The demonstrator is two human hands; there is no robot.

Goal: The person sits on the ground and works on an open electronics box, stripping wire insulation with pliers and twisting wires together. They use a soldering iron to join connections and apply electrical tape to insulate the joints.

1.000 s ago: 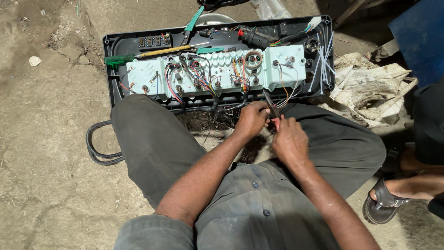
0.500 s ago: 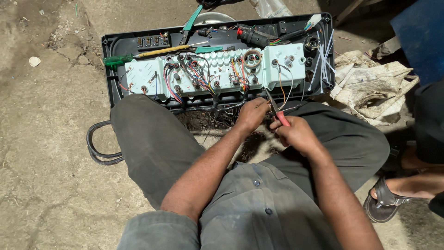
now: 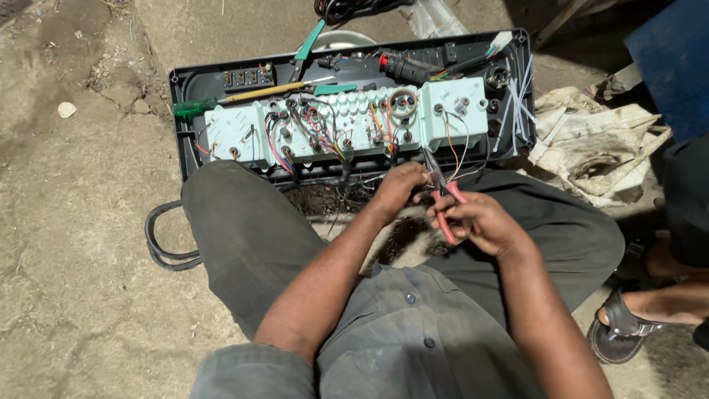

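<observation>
Two hands work at the near edge of the black plastic instrument housing [image 3: 185, 125], whose pale green circuit back [image 3: 332, 129] carries many coloured wires. Your left hand [image 3: 399, 188] pinches thin wires [image 3: 418, 177] there; your right hand [image 3: 480, 222] is closed around the red-handled pliers [image 3: 443, 199], tips up among the leads. How wide the pliers stand cannot be told. Judged risk: a neighbouring lead gets nicked or pulled loose, because the bundle is dense and crowded.
</observation>
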